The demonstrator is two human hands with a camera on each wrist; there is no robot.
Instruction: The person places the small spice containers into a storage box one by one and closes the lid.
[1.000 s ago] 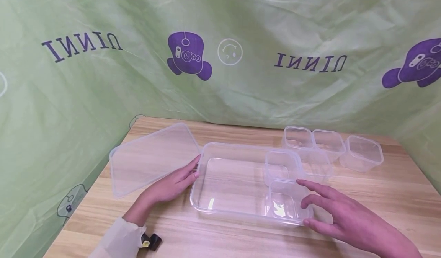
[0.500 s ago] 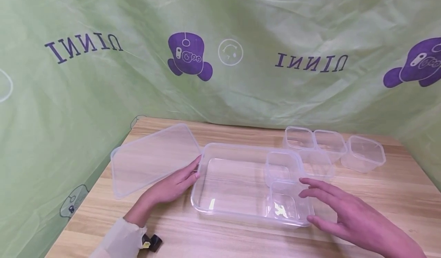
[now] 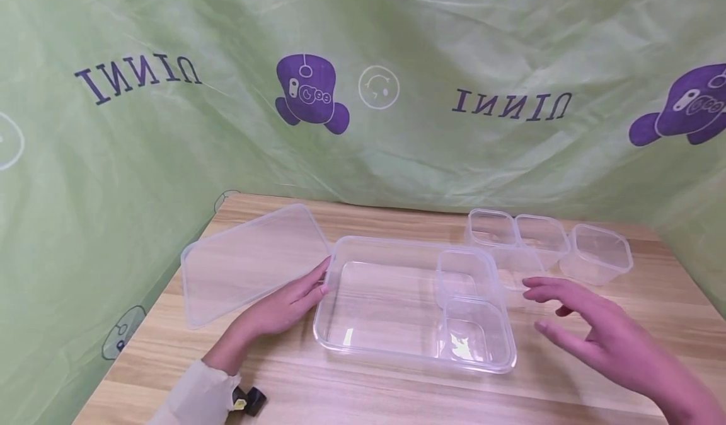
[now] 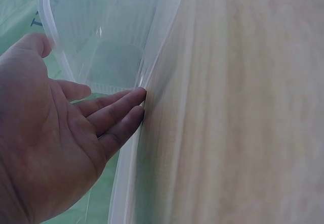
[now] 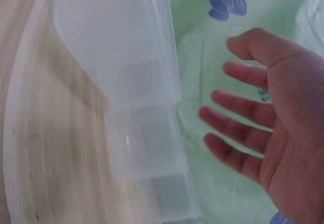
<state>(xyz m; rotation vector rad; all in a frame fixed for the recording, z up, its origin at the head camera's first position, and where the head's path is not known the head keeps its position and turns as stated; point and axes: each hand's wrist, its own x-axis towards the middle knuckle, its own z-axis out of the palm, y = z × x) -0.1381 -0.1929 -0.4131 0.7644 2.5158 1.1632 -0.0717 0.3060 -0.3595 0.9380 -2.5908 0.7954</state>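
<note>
The hands are well apart, with the box (image 3: 386, 305) upright between them on the table (image 3: 397, 400). The left hand (image 3: 278, 308) rests extended fingers against the box's left end without curling round it. The right hand (image 3: 607, 337) hangs just off the right end, fingers spread and slightly bent, holding nothing. Inside that end sit a near tub (image 3: 476, 330) and a far tub (image 3: 465, 273). Four more tubs (image 3: 541, 236) stand toward the table's far right. The lid (image 3: 255, 264) lies left of the box. Green cloth (image 3: 363, 160) hangs behind.
</note>
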